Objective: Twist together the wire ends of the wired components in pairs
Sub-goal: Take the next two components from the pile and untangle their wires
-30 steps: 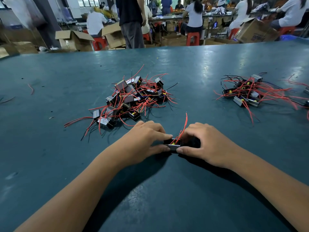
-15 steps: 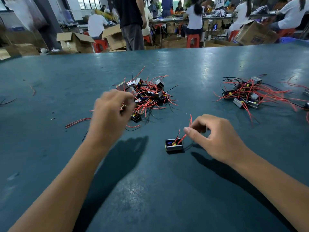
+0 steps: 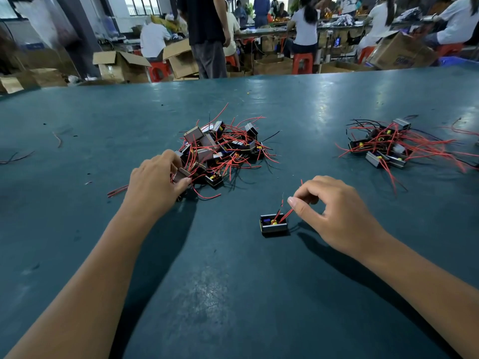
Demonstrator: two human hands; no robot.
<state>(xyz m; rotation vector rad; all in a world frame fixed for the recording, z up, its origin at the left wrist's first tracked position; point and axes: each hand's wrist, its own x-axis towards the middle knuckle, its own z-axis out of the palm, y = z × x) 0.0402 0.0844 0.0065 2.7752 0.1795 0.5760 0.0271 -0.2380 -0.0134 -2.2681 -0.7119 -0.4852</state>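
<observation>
Now left hand (image 3: 155, 180) grips a component (image 3: 181, 174) at the pile (image 3: 220, 149); right hand (image 3: 334, 211) pinches red wires (image 3: 286, 216) of the lone component (image 3: 273, 224).

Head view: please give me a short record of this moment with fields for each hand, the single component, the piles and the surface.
left hand: grips a component at the near edge of the middle pile
right hand: pinches the red wires of the single component
single component: stands alone on the table, open side up
right pile: untouched, far right
table: dark teal, worn
</observation>
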